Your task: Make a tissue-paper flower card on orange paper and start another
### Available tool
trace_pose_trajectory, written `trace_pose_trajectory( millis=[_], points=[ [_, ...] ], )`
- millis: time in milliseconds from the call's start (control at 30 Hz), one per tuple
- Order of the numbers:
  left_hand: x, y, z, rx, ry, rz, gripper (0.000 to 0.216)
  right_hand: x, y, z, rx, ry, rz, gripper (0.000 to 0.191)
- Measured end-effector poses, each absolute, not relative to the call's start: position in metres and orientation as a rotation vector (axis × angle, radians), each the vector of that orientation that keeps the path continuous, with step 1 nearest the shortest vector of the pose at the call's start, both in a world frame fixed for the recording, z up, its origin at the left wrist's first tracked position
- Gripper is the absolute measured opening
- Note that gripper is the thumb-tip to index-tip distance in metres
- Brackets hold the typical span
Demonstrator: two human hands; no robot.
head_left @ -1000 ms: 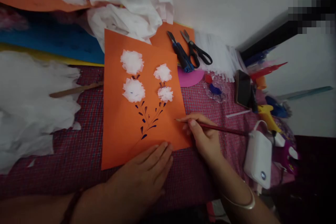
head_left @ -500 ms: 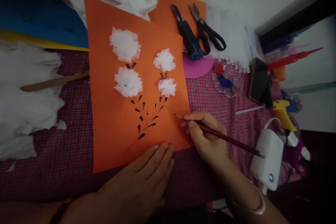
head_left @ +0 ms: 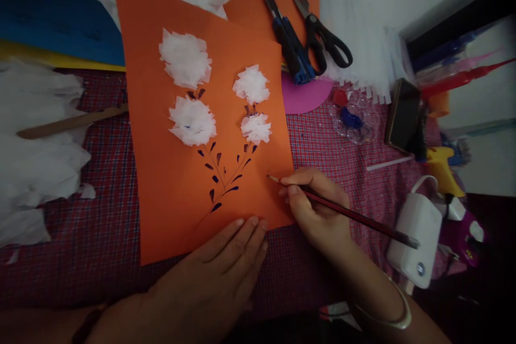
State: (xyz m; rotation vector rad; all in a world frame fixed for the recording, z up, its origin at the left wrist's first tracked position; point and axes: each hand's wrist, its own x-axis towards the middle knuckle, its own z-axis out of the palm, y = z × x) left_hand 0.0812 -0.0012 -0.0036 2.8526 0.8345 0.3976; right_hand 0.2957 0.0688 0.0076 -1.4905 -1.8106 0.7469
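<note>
An orange sheet carries white paper flowers, with thin drawn stems and small dark leaves beneath them. My left hand lies flat across the sheet's lower edge, fingers stretched out. At the sheet's right side, my right hand pinches a dark red pencil. Its pointed tip is over the orange paper, right of the stems; whether it touches the paper I cannot tell.
A cutter and scissors lie behind the sheet. To the right are a paint palette, a phone, a yellow glue gun and a white box-like device. White tissue and a wooden stick lie left.
The view has shifted slightly, so the background things sit a little differently in frame. Both hands keep their places, and no new mark on the sheet is visible.
</note>
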Motion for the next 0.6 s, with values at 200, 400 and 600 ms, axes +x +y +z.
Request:
trace_pose_trajectory(
  millis=[200, 400, 600],
  points=[
    [0.0825, -0.0015, -0.0086, 2.836, 0.83, 0.403, 0.045, 0.2951, 0.0694, 0.0095, -1.53, -1.763, 0.761, 0.013],
    [0.0827, -0.0013, -0.0083, 2.843, 0.825, 0.389, 0.047, 0.2951, 0.0695, 0.0087, -1.533, -1.727, 0.798, 0.012],
    [0.0819, 0.0019, -0.0023, 2.856, 0.819, 0.367, 0.042, 0.2959, 0.0693, 0.0093, -1.52, -1.766, 0.811, 0.013]
  ],
)
